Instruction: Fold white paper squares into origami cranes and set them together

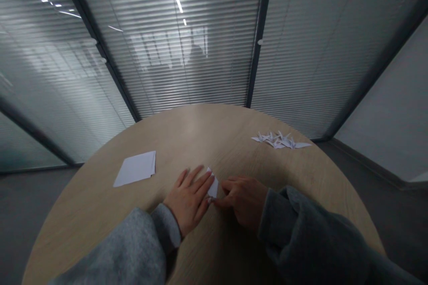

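A small piece of folded white paper (213, 187), narrow and pointed at the top, lies on the table between my two hands. Flat across its left side rests my left hand (190, 198), fingers stretched out and slightly apart, holding it against the tabletop. My left thumb reaches toward the paper's lower end. My right hand (243, 198) is at the right, its fingers curled in and a fingertip or thumb pressing the paper's lower corner. Part of the paper is hidden under my left fingers.
A stack of white paper sheets (135, 169) lies to the left on the round wooden table (200, 129). Several folded white paper cranes (280, 140) sit in a cluster at the back right. Beyond the table's far edge are glass panels with blinds (200, 84).
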`<state>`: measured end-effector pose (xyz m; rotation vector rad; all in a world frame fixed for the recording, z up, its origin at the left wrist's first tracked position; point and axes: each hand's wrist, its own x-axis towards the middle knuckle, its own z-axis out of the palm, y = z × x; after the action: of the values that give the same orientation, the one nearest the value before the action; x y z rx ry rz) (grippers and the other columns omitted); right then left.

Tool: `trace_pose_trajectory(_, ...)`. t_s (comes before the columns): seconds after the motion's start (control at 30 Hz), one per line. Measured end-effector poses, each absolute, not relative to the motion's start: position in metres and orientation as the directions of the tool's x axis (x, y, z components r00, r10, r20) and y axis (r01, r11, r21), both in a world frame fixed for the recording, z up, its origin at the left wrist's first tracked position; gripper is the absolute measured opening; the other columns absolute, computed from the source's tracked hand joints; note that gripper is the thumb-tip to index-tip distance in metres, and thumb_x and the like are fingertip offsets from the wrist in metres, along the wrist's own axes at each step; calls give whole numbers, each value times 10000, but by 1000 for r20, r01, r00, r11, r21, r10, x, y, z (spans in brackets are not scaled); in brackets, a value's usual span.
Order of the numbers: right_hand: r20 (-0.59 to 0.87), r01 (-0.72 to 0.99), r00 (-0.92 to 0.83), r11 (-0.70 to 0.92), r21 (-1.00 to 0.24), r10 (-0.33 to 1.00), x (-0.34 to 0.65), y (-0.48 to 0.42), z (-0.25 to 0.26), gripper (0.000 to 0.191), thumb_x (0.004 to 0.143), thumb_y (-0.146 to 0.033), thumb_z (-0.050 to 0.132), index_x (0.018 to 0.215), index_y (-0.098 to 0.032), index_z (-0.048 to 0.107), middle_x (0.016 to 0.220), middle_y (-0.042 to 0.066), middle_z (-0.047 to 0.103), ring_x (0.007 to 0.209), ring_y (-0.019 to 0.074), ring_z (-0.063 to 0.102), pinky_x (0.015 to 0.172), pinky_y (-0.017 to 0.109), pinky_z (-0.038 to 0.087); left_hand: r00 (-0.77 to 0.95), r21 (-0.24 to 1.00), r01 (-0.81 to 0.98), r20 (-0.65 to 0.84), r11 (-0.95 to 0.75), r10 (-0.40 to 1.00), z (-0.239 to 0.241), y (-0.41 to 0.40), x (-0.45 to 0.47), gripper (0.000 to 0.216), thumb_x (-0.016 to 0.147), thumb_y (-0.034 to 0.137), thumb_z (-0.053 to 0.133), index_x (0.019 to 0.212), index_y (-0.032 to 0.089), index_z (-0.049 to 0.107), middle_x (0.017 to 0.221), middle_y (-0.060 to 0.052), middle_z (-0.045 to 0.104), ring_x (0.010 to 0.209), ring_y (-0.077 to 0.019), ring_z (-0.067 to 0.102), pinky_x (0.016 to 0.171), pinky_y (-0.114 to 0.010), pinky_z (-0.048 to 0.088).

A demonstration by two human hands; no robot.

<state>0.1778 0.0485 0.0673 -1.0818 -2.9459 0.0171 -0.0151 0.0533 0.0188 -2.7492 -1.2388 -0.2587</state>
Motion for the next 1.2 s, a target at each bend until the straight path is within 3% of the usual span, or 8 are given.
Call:
trace_pose_trajectory(0.63,-44,636,-771,771,-16,635,178,51,67,326,766,-137,507,999,-267,695,819,82,654,760,207,585,645,303,410,592,-35,805,105,-592,799,25,64,-10,525,928,367,323,1405,146,314,1481,-56,314,1381,-275,167,1080,-557,176)
trace_pose_trajectory(0.77,-66,641,-767,767,-36,638,179,53,66,338,783,-149,479,1017,-277,687,840,84,647,788,217,590,661,311,410,626,-38,778,135,-627,768,26,63,-12,533,913,285,321,1426,156,256,1505,-48,252,1387,-241,161,1093,-541,136)
trace_pose_trajectory(0.9,-76,652,-757,757,-35,649,179,53,66,338,785,-154,483,1028,-278,682,866,85,649,789,217,587,665,311,411,699,-17,711,123,-703,704,23,62,-16,618,816,162,378,1422,197,262,1496,-12,282,1391,-218,152,1106,-537,60)
trace_pose_trajectory(1.2,-38,636,-771,771,-10,636,179,51,65,350,758,-136,528,1026,-298,685,828,73,653,748,201,578,624,290,391,681,20,728,96,-685,726,18,59,-14,638,804,169,380,1428,198,250,1499,-28,281,1389,-226,154,1106,-529,65)
